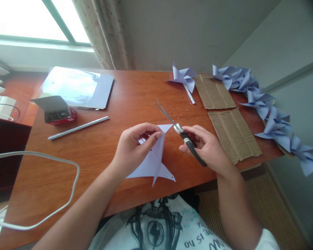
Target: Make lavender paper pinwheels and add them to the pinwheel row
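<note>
My left hand point(139, 146) pinches a corner of a cut white paper point(148, 166) between thumb and forefinger. The paper has pointed flaps, with a small dark hole in one lower tip, and part of it is hidden behind my fingers. Just to the right, my right hand point(205, 146) grips a pair of scissors point(184, 133) with black and white handles. Their thin blades point up and to the left, slightly parted, beyond the paper and apart from it.
Tiny paper bits point(177, 113) lie scattered past the scissors. A paper pinwheel point(185, 76) on a white stick and two cardboard pieces point(232, 135) are to the right, with several pinwheels point(261, 100) along the edge. Leftward are a paper tube point(78, 128), a red box point(61, 116) and a white cable point(77, 180).
</note>
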Motion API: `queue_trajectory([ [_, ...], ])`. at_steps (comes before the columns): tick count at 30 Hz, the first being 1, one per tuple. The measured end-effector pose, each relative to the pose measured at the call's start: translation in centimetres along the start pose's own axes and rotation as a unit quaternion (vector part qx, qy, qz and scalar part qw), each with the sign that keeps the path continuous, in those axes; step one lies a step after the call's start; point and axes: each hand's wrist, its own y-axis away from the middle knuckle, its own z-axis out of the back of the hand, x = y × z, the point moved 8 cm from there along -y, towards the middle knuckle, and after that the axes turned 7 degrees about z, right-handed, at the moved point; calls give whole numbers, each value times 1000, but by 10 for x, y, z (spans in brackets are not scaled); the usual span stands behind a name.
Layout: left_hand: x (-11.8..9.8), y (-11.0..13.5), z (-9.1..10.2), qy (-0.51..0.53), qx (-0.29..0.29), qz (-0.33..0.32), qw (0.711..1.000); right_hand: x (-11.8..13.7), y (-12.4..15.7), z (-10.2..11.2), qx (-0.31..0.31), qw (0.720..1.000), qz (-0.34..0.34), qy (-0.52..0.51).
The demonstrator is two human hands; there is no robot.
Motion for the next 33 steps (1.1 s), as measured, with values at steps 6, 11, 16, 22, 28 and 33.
queue_trajectory([
  [6, 5, -1, 4, 15, -24, 18, 999, -21, -2, -12, 42, 974, -74, -211],
  [11, 5, -2, 4, 16, -25, 16, 999, -31, -1, -16, 49, 966, -83, -239],
  [16, 5, -2, 4, 17, -25, 17, 999, -29, 0, -18, 45, 974, -80, -208],
  [22, 7, -2, 4, 22, -27, 15, 999, -49, -2, 21, -99, 993, -56, -33],
  [28, 6, -2, 6, 12, -34, 13, 999, -66, 9, 57, -144, 973, -36, 178],
  [33, 6, -2, 6, 4, -33, 8, 999, -50, 19, 65, -161, 919, -28, 359],
])
